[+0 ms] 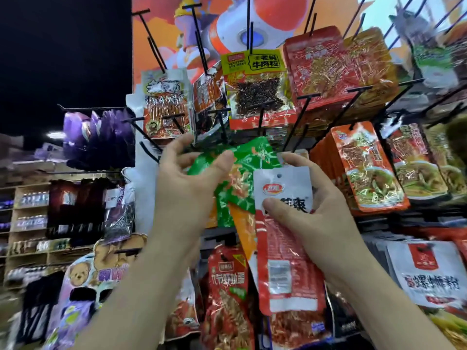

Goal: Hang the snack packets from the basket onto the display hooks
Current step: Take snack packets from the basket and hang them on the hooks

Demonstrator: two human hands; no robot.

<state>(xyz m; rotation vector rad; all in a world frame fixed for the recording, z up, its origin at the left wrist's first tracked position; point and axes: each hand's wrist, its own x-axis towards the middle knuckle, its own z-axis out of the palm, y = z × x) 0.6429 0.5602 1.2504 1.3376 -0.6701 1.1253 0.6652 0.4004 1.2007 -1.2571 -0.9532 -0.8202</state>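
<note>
Nearest, at the right: gripping a white-and-red snack packet (pixel 285 248) upright in the right hand (pixel 318 213), thumb pressed on its front, fingers curled behind. Just left of it: pinching a green snack packet (pixel 252 157) in the left hand (pixel 184 190), thumb on the front face, fingers behind the top edge. Tilted, with its lower part tucked behind the white-and-red one. Both hands held up before the rack. Just beyond: black display hooks (pixel 308 95) jutting outward, some bare. Farther back, hanging higher up: a yellow-topped packet (pixel 255 92) and red packets (pixel 318 66). To the right, orange packets (pixel 366 168). Far left, purple packets (pixel 98 137).
</note>
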